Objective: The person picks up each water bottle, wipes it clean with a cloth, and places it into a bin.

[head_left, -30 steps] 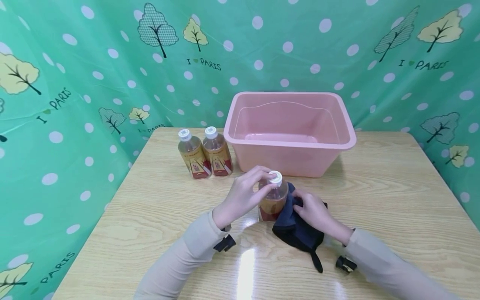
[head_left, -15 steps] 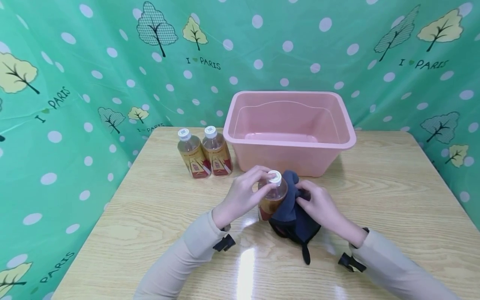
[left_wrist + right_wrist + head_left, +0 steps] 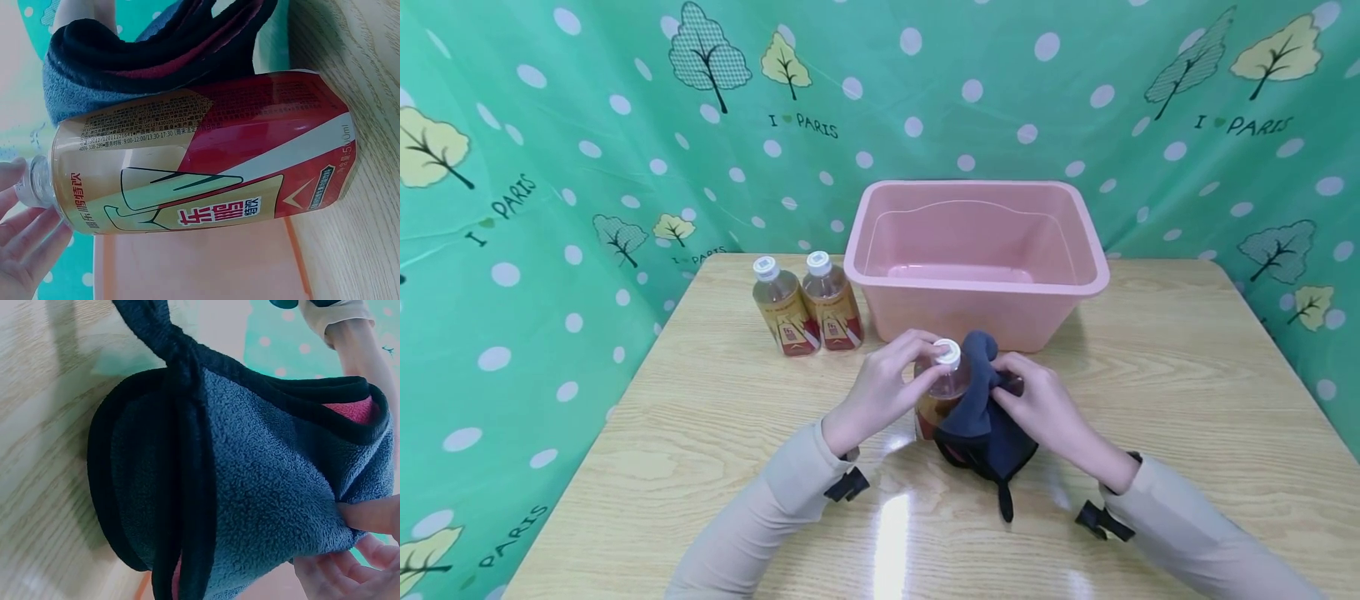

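A plastic drink bottle with a red and gold label and a white cap stands upright on the table. My left hand grips it by the cap and neck, as the left wrist view also shows at the bottle. Against the bottle's right side lies a dark blue cloth with black edging and a hanging loop. My right hand pinches this cloth between thumb and fingers. In the right wrist view the folded cloth shows a pink underside at its opening.
Behind the hands stands a pink plastic tub. Two similar bottles, a left one and a right one, stand side by side left of the tub. A green patterned curtain borders the wooden table at the back and sides.
My right hand has raised the cloth's upper part along the bottle's side, and its lower end and loop have shifted left. My left hand stays on the bottle's cap.
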Demonstrator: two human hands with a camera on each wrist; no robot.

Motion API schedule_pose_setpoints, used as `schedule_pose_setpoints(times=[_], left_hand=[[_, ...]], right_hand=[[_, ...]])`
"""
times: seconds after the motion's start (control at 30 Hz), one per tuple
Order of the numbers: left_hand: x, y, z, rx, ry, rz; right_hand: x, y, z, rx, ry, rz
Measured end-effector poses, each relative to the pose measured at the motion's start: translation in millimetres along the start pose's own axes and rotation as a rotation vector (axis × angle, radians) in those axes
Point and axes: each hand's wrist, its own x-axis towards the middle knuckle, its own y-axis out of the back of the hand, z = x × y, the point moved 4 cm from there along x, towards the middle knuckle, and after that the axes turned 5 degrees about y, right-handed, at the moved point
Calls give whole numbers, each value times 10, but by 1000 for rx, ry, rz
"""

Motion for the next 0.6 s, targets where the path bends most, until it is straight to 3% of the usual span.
schedule_pose_setpoints(times=[0.6], left_hand=[[-1,2,18,1,5,6]], right_hand=[[-51,-184,179,-61,-56,-90]])
